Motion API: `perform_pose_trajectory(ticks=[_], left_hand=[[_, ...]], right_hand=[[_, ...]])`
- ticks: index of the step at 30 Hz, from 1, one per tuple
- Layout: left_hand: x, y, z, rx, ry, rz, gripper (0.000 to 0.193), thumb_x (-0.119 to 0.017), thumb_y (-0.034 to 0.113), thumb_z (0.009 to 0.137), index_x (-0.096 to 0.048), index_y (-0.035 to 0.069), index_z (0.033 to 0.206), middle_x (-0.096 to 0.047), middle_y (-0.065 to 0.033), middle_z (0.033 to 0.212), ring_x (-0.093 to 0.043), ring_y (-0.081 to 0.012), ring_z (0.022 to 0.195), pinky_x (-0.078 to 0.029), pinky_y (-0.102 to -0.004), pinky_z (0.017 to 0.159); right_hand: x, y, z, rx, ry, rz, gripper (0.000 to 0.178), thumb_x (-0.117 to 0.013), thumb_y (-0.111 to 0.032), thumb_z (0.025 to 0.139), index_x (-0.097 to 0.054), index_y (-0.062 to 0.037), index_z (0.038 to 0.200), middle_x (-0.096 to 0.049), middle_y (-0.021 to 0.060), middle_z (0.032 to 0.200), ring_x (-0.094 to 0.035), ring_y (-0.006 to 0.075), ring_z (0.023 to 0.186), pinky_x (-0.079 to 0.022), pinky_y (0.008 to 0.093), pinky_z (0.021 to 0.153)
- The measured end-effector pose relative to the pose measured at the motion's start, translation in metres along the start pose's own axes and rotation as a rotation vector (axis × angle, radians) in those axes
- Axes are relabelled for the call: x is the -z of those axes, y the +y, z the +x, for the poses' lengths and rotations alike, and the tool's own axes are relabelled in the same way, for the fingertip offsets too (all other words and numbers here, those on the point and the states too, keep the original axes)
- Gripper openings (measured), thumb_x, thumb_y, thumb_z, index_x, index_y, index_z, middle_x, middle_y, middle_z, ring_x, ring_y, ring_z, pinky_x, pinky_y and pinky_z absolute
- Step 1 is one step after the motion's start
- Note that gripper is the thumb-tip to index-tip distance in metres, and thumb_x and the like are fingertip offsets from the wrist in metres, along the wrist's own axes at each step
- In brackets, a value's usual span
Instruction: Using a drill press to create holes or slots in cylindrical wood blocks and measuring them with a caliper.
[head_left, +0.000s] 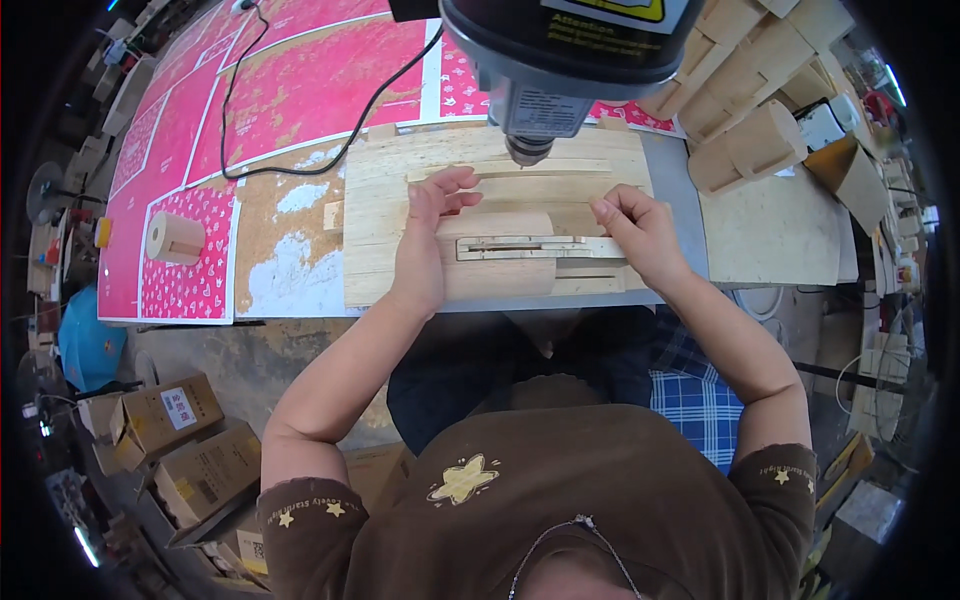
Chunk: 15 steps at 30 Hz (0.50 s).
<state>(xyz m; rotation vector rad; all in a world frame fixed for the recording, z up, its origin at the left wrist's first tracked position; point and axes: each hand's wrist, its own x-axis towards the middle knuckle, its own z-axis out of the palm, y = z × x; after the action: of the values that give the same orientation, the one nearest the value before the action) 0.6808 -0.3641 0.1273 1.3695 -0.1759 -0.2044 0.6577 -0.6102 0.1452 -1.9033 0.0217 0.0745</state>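
A pale wooden cylinder (pixel 500 285) lies on its side on the light wooden board (pixel 375 185). Along its top rests a slotted, silvery metal strip (pixel 500 248), which runs right toward my right hand. My left hand (pixel 425 240) sits upright at the cylinder's left end, palm against it, fingers apart and slightly bent. At the strip's right end is my right hand (pixel 640 235), its thumb and fingers closed together; what they hold, if anything, is hidden. Above the board hangs the drill press head (pixel 560 60), its chuck (pixel 528 150) just beyond the cylinder.
A short wooden cylinder (pixel 175 239) with a slot stands on the pink-covered table (pixel 320 95) at left. Sawdust and a black cable (pixel 300 175) lie there too. More wooden cylinders (pixel 745 150) are stacked at right. Cardboard boxes (pixel 205 470) sit low on the left.
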Motion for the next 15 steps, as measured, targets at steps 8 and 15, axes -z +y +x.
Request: perform_pose_trajectory(ticks=[8,15], left_hand=[[0.0016,-0.0022,0.0006,0.004,-0.005,-0.036,0.069,-0.015,0.06,0.095,-0.048,0.006,0.121,-0.05,-0.0057,0.116,-0.045,-0.0171,0.104,-0.033,-0.0336,0.099],[0.0032,-0.009,0.0004,0.003,-0.001,-0.115,0.063,-0.02,0.056,0.097,-0.047,0.006,0.124,-0.049,-0.0083,0.117,-0.045,-0.018,0.105,-0.035,-0.0346,0.099]], right_hand=[[-0.0009,-0.003,-0.0004,0.013,0.02,-0.062,0.028,-0.06,-0.023,0.09,-0.054,-0.0029,0.072,-0.042,-0.0065,0.06,-0.035,0.004,0.059,-0.031,0.0233,0.053],[-0.0029,-0.0015,0.0014,0.034,0.027,-0.002,0.03,-0.06,-0.026,0.091,-0.056,-0.0023,0.073,-0.042,-0.0045,0.059,-0.036,0.0046,0.059,-0.032,0.0239,0.053]])
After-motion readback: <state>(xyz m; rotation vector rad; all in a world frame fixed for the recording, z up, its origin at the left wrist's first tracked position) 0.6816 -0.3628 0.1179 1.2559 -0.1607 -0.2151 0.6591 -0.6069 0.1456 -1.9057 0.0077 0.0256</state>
